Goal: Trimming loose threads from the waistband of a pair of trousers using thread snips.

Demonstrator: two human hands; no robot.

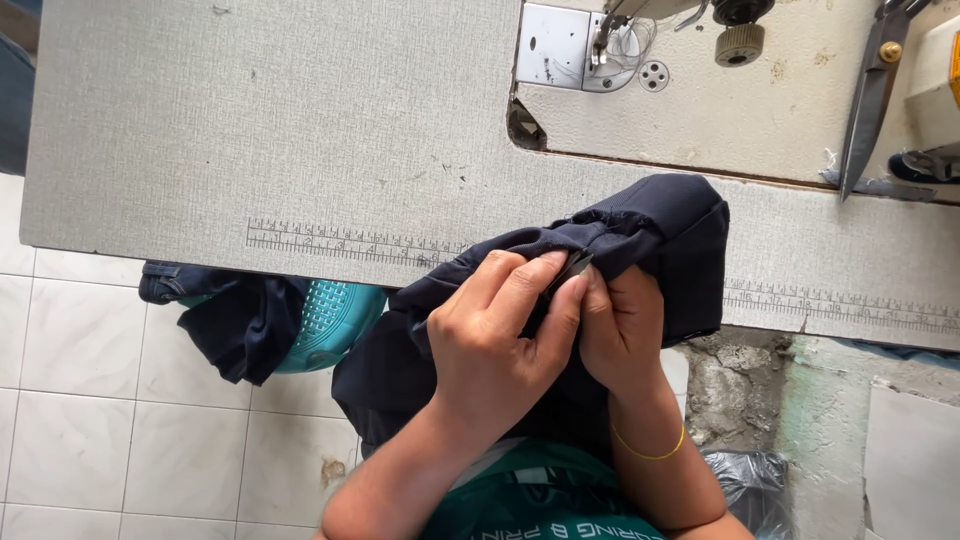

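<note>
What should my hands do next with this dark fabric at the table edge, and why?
Probably keep pinching and work the small dark tool a little further along the seam. Both the left hand and right hand meet on the gathered edge of the navy garment, with the tool's tip between the fingertips.

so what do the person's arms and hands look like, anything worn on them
Both forearms are bare, with no sleeves showing and no gloves. The right hand has a thin yellow band around the wrist. The left hand and its wrist carry nothing: no ring, watch or band visible.
</note>
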